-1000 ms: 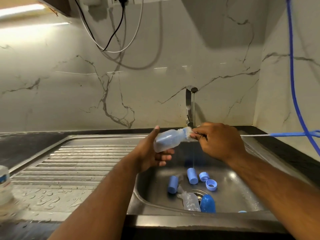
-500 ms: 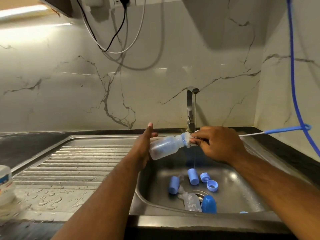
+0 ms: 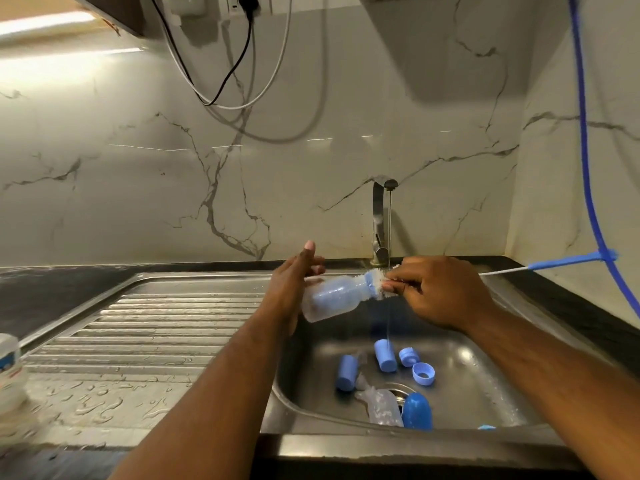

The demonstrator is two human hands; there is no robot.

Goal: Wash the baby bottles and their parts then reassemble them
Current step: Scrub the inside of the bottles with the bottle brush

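Steel sink (image 3: 485, 375) under marble wall (image 3: 138, 185), left hand (image 3: 294, 289) gripping bottle (image 3: 332, 299), right hand (image 3: 440, 292) pinching brush (image 3: 502, 270)

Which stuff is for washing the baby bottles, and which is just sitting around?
For the job:
bottle in left hand
bottle brush in right hand
blue caps
second bottle
tap

Just lying about:
cables
blue cord
white tub
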